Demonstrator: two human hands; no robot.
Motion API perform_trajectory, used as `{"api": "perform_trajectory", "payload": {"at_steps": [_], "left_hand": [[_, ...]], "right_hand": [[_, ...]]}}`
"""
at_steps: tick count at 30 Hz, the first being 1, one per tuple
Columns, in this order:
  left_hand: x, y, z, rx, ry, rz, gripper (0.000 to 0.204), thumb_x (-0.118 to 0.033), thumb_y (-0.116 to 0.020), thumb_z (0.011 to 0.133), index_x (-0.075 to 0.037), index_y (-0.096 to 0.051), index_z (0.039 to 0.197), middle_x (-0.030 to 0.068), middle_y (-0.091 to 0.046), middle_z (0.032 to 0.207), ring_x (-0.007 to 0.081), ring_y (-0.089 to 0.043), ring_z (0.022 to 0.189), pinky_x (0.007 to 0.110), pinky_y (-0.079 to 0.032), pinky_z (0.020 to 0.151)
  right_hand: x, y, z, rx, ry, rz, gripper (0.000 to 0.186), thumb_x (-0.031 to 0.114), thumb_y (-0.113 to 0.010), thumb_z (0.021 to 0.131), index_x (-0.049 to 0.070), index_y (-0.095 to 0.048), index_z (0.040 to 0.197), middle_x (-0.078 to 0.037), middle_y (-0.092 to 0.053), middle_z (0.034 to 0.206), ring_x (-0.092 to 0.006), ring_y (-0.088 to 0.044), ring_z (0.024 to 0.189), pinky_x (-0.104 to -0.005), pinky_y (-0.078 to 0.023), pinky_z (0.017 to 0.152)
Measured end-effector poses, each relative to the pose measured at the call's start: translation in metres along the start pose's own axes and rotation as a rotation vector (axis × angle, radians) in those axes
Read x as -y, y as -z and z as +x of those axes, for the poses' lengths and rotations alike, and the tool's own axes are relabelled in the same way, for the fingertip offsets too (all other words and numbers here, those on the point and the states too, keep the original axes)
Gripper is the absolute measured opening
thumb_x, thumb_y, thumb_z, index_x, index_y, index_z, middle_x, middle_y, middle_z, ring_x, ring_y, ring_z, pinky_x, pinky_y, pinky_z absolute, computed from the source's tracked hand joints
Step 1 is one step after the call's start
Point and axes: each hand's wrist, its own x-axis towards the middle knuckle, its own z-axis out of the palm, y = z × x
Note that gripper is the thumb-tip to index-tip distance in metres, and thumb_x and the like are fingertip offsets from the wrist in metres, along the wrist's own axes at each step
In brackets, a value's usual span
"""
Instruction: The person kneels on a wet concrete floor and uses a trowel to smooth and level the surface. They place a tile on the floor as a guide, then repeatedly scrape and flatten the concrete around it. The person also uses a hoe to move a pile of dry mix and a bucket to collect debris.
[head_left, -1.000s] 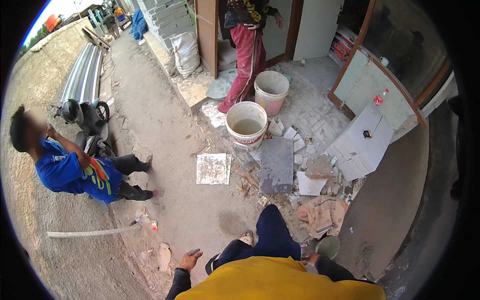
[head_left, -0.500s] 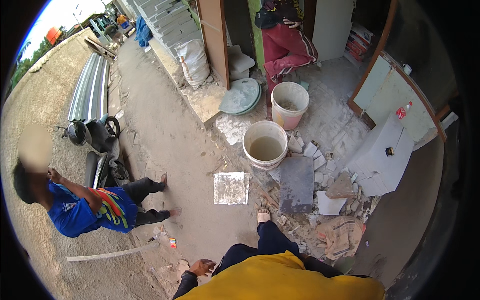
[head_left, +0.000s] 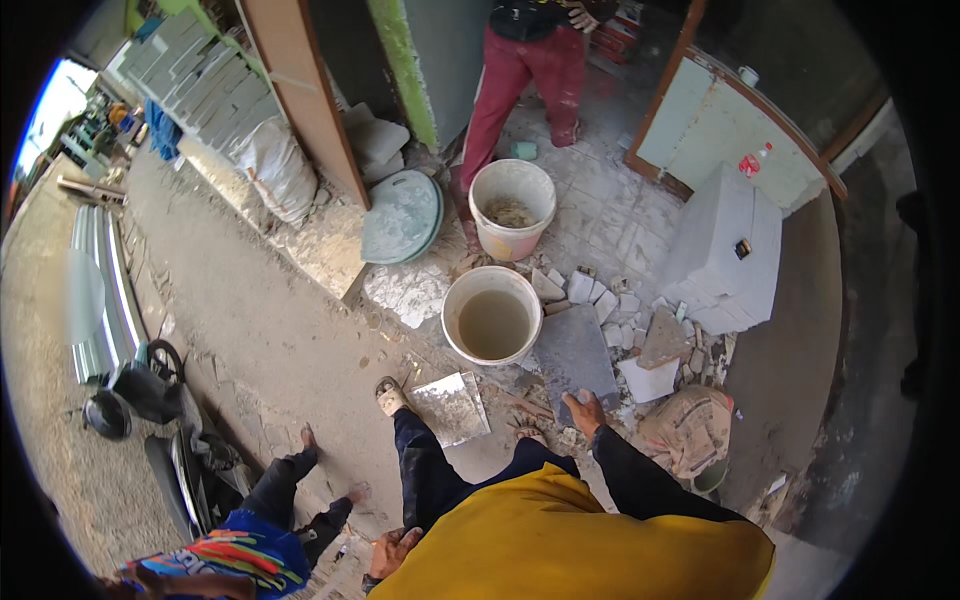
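Since half a second ago, the right hand (head_left: 585,411) has come forward to the dark grey tile (head_left: 575,352) on the floor beside the cream bucket (head_left: 492,316) of murky water; its open fingers touch the tile's near edge. Left hand (head_left: 392,551) hangs low by the hip, loosely open, holding nothing.

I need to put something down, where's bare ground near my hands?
Bare dirt lies left of the small mortar-smeared tile, toward the seated person's feet. Crowded: the right hand rests on the grey slab, hemmed by the water bucket and tile rubble.
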Motion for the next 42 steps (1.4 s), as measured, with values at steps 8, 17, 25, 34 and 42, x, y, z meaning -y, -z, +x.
{"api": "perform_trajectory", "payload": {"at_steps": [8,17,25,34,42], "left_hand": [[-0.064,0.282,0.207,0.277,-0.102,0.305,0.049,-0.040,-0.070,0.100,-0.001,-0.067,0.129,0.0173,-0.072,0.124,0.0271,-0.071,0.108,0.038,-0.056,0.091],[-0.226,0.539,0.410,0.185,-0.499,0.332,0.047,-0.026,-0.074,0.102,0.004,-0.061,0.135,0.0162,-0.071,0.120,0.0276,-0.070,0.103,0.038,-0.058,0.098],[-0.332,0.538,0.515,0.527,-0.311,0.236,0.063,-0.034,-0.072,0.099,0.002,-0.052,0.148,0.0172,-0.065,0.134,0.0284,-0.063,0.122,0.044,-0.048,0.114],[-0.409,0.527,0.555,0.222,-0.027,0.535,0.057,-0.038,-0.075,0.096,-0.001,-0.063,0.139,0.0231,-0.068,0.134,0.0339,-0.068,0.123,0.040,-0.056,0.098],[-0.414,0.475,0.669,0.081,-0.084,0.377,0.099,-0.049,-0.082,0.088,0.002,-0.036,0.159,0.0299,-0.033,0.165,0.0487,-0.031,0.152,0.051,-0.031,0.125]], "right_hand": [[0.076,-0.111,-0.031,-0.286,-0.527,0.295,0.111,0.072,-0.068,0.084,-0.006,-0.037,0.156,-0.033,-0.056,0.146,-0.0465,-0.055,0.135,-0.0467,-0.048,0.112],[0.124,-0.316,-0.110,0.047,-0.541,0.088,0.082,0.067,-0.069,0.087,-0.002,-0.065,0.131,-0.028,-0.069,0.128,-0.0439,-0.065,0.122,-0.0491,-0.050,0.108],[0.283,-0.267,0.003,-0.172,-0.465,0.561,0.038,0.038,-0.067,0.090,0.001,-0.076,0.089,-0.010,-0.074,0.072,-0.0229,-0.072,0.063,-0.0416,-0.060,0.070],[0.560,-0.229,0.331,0.231,-0.007,0.580,0.093,0.049,-0.081,0.088,0.001,-0.040,0.156,-0.019,-0.052,0.149,-0.0283,-0.057,0.130,-0.0420,-0.052,0.098],[0.742,-0.360,0.590,0.430,-0.163,0.576,0.117,0.062,-0.084,0.080,0.003,-0.027,0.164,-0.021,-0.036,0.165,-0.0348,-0.042,0.148,-0.0509,-0.043,0.114]]}}
